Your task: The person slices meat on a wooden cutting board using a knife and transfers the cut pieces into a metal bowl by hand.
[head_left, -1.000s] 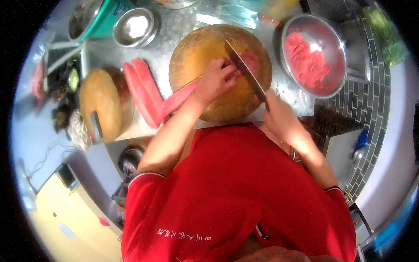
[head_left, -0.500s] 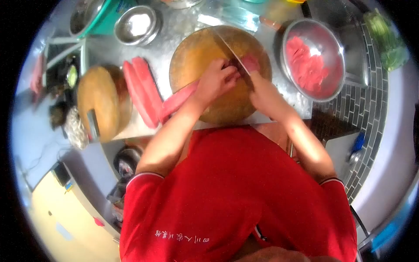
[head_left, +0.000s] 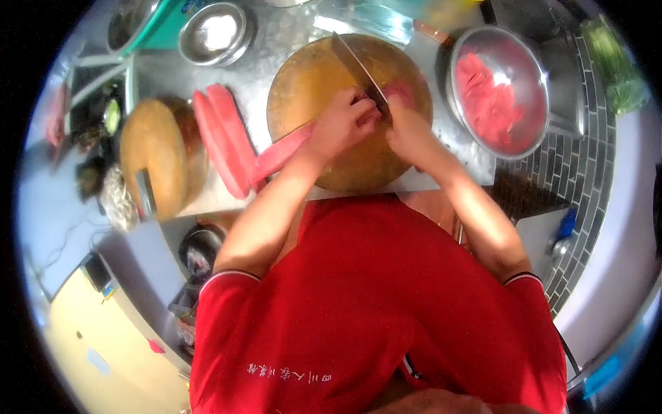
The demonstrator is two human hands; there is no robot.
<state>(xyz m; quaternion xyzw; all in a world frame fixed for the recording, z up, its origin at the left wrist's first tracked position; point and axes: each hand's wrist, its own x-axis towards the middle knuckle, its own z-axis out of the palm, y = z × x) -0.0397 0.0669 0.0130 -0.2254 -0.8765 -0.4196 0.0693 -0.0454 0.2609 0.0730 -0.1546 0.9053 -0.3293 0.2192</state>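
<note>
A round wooden chopping board (head_left: 296, 90) lies on the metal worktop. My right hand (head_left: 408, 131) is wrapped round the handle of a cleaver (head_left: 355, 65), whose broad blade points away to the upper left over the board. Beside the blade, my left hand (head_left: 341, 124) presses curled fingers on a long strip of red meat (head_left: 284, 153), which runs back under my wrist past the board's edge. A small pile of cut meat (head_left: 400, 92) sits at the blade's right side. Two more long meat strips (head_left: 224, 141) lie left of the board.
At the right stands a steel bowl (head_left: 541, 103) holding meat slices. Steel bowls (head_left: 214, 34) are stacked at the back left. A second wooden board (head_left: 155, 159) with a dark-handled tool stands farther left. Clear plastic (head_left: 372, 24) lies behind the main board.
The cleaver has shifted slightly, its blade face showing more now. My right hand has moved a little left, closer to my left hand. The meat strips stay where they were.
</note>
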